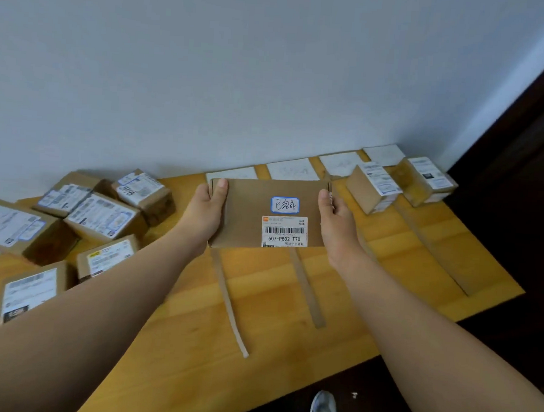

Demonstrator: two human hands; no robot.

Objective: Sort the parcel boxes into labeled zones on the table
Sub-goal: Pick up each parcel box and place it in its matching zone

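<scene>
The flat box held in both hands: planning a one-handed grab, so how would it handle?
The flat box probably stays stiff; its cardboard faces look straight. Likely light, since left hand and right hand pinch only its ends.

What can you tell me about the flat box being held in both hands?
The flat box is plain brown cardboard, wide and thin, closed, held level above the wooden table. Its top carries a white shipping label with a barcode and "507-P802 T70", and above it a small blue-bordered sticker with handwriting. The left hand grips its left end and the right hand its right end, thumbs on top. Nothing else touches it.
</scene>
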